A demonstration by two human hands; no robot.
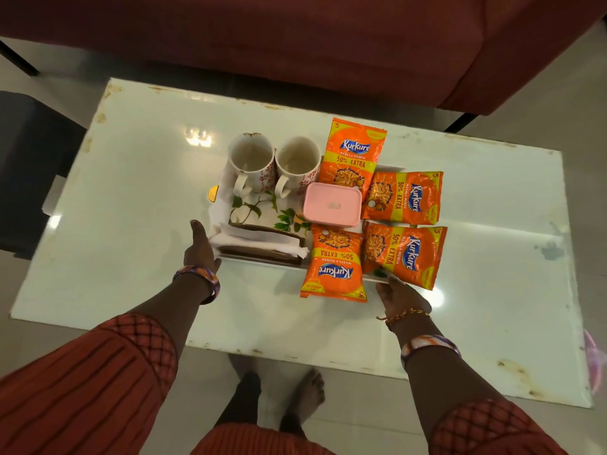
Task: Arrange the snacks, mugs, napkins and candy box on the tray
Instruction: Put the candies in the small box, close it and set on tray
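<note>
Now both hands flank the loaded tray (pixel 262 259) along its long axis, left hand (pixel 199 250) flat and open, right hand (pixel 399 295) gripping its near-right corner.

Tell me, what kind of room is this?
Probably a home living room: a low white coffee table stands before a dark red sofa, on a tiled floor, with a tray of mugs and snacks.

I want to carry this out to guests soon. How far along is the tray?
Looks nearly done: two mugs, four snack packets, the pink candy box and napkins all sit on the tray. The left hand and right hand are at its near corners. Only lifting seems left.
</note>
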